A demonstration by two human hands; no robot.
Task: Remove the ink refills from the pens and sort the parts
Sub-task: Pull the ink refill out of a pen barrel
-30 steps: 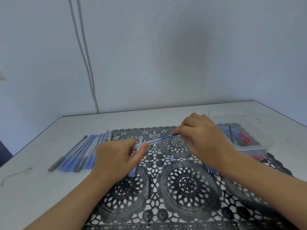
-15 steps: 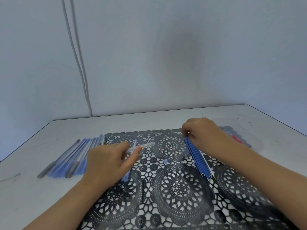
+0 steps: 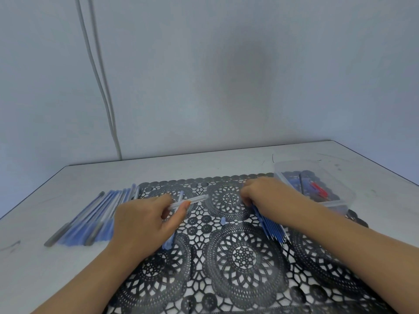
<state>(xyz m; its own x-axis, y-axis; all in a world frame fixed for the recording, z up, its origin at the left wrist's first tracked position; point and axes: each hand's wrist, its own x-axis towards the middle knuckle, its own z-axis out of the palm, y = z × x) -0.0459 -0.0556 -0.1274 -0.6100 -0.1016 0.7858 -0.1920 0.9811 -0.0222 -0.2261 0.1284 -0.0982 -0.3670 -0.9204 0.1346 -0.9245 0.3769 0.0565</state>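
Pinches the barrel (image 3: pixel 195 199), now emptied, in left fingers (image 3: pixel 181 210); adds to the refill pile (image 3: pixel 273 230) beneath curled right fingers (image 3: pixel 247 196), grip unclear.

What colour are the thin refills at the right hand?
The refills are blue; the head view shows them best.

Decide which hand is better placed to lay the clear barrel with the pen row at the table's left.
Left. The left hand holds the clear barrel, and the pen row lies on its side; the right hand is over at the blue refills.
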